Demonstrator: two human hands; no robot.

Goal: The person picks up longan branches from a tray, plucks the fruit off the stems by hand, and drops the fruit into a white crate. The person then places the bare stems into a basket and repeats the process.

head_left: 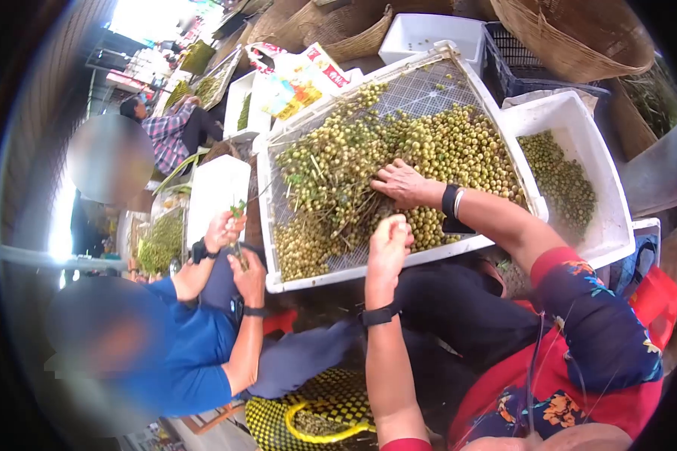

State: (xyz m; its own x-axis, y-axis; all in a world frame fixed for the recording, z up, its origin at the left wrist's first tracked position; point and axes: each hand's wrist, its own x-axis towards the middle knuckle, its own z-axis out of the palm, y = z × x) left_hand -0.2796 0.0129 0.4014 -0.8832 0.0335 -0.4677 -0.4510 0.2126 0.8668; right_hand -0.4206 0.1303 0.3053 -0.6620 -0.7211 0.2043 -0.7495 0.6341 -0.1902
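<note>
My right hand [408, 184] rests on a heap of small round yellow-green fruits [462, 139], its fingers apart and touching fruits and thin stems. Just nearer to me, my left hand [390, 242] is raised by the front rim with its fingers curled closed; whatever may be inside them is hidden. The fruits lie in a large white-framed mesh tray [421, 98]. Brown stems and leafy twigs [331, 188] are mixed in on the left and middle of the heap. Both my wrists carry dark bands.
At left, a co-worker in a blue shirt [195, 376] holds a leafy sprig [238, 209]. A white bin [609, 188] with more fruits stands right of the tray. A yellow-black woven basket [267, 425] sits below; wicker baskets [579, 37] and a white tub [432, 34] stand behind.
</note>
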